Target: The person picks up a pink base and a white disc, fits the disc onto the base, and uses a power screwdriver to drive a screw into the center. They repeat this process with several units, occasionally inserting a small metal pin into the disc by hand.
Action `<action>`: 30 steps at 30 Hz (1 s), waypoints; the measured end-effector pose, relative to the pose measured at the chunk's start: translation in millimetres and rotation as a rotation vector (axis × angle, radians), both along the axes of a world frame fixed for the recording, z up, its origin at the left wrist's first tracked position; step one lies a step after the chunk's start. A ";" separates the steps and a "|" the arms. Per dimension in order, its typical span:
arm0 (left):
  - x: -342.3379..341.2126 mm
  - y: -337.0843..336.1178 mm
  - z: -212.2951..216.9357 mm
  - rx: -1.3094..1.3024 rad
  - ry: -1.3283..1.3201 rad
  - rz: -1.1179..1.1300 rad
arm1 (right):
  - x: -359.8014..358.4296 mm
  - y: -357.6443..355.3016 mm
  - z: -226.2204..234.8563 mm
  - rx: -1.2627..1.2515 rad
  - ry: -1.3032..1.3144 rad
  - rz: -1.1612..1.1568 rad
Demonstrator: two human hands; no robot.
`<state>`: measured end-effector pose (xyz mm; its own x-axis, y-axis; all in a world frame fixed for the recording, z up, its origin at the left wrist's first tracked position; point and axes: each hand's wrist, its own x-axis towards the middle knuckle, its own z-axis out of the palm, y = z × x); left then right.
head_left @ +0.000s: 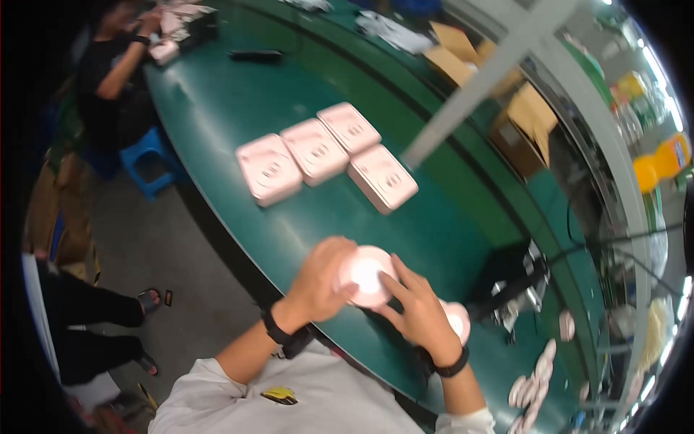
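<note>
Between my two hands is a round pale-pink object [370, 277] with a bright white centre; its exact kind I cannot make out. My left hand [323, 280] wraps its left side, the thumb resting along the rim. From the right, my right hand [419, 307] grips the edge, with a fingertip laid on the face. A second round pink-and-white piece [455, 322] shows partly behind my right wrist. Several pink square boxes [318, 150] sit grouped on the green table, farther off than my hands.
The curved green table [238, 94] carries a black device with cables [517, 278] at right and several pink pieces [533, 387] at lower right. A grey post [470, 90] rises beyond the boxes. A co-worker [116, 72] sits far left, near a blue stool [148, 163].
</note>
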<state>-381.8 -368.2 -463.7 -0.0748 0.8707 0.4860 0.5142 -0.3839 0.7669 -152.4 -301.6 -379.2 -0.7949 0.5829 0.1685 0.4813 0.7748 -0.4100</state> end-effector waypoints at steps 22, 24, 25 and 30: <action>16.5 27.2 68.8 -0.292 0.475 -0.448 | 86.5 -39.5 -5.3 -0.049 -0.143 -0.368; 16.0 27.9 72.9 -0.316 0.439 -0.418 | 90.9 -47.5 -7.5 -0.055 -0.107 -0.385; 15.6 27.7 74.1 -0.330 0.422 -0.402 | 93.1 -53.1 -9.5 -0.069 -0.098 -0.385; 10.7 27.6 83.4 -0.407 0.465 -0.415 | 106.2 -78.3 -14.8 -0.079 -0.082 -0.546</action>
<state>-371.2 -340.6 -380.3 0.4339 0.9007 0.0201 0.6954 -0.3490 0.6281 -46.2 -379.9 -394.0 -0.3829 0.9220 0.0578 0.8369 0.3727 -0.4008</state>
